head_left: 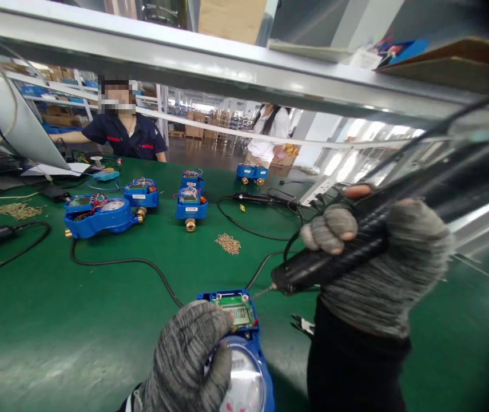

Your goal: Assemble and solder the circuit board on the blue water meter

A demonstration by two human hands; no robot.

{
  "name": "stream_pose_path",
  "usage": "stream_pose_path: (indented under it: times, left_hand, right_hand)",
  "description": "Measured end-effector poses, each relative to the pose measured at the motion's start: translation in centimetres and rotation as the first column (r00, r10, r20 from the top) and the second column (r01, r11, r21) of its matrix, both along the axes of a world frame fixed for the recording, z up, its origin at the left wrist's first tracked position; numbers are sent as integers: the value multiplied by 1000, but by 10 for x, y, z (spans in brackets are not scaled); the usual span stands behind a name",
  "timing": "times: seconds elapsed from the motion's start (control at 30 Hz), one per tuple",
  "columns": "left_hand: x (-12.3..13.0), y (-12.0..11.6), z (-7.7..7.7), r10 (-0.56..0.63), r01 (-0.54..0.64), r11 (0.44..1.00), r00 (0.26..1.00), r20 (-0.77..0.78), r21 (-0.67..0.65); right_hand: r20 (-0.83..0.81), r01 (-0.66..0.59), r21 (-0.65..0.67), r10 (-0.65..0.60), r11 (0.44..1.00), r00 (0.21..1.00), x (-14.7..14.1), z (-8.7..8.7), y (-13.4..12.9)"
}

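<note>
1. Grey knit gloves cover both of the person's hands; the left hand lies clasped over the blue water meter at the near edge of the green table, fingers curled on its left side next to the small LCD display and the round dial glass.
2. Just above the meter, the right hand is closed around the black electric screwdriver, with bare fingertips showing through the glove. The tool slants down to the left, and its bit tip sits at the meter's upper right corner, by a screw.
3. A black cable snakes across the table from the left toward the meter.
4. A small heap of brass screws lies in the middle of the table; another heap lies far left.
5. Further back stand several more blue meters, some open with wires showing.
6. Across the table sits a person in a dark uniform; another in white is behind, well apart.
</note>
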State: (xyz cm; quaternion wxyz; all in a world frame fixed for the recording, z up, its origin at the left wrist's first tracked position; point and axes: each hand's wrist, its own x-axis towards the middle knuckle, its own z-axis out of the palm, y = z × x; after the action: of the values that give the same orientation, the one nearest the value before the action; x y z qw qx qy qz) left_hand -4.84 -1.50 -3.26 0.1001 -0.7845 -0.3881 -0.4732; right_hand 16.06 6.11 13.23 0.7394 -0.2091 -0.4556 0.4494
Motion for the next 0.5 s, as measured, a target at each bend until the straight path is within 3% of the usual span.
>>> stream_pose_path:
  times: [0.1, 0.2, 0.33, 0.5]
  left_hand:
    - [-7, -1, -10, 9, -9, 1000, 999, 36, 8]
    - [-11, 1, -14, 26, -11, 997, 980, 199, -77]
    - [-15, 12, -11, 79, 72, 950, 886, 456, -305]
    - [-10, 25, -6, 184, 231, 872, 662, 726, -432]
  right_hand:
    - [-240, 353, -32, -350, 935, 906, 13, -21, 41]
    - [-281, 505, -51, -497, 862, 821, 14, -53, 83]
    - [-211, 588, -99, -594, 803, 776, 11, -91, 123]
    - [-116, 645, -118, -655, 755, 746, 13, -117, 144]
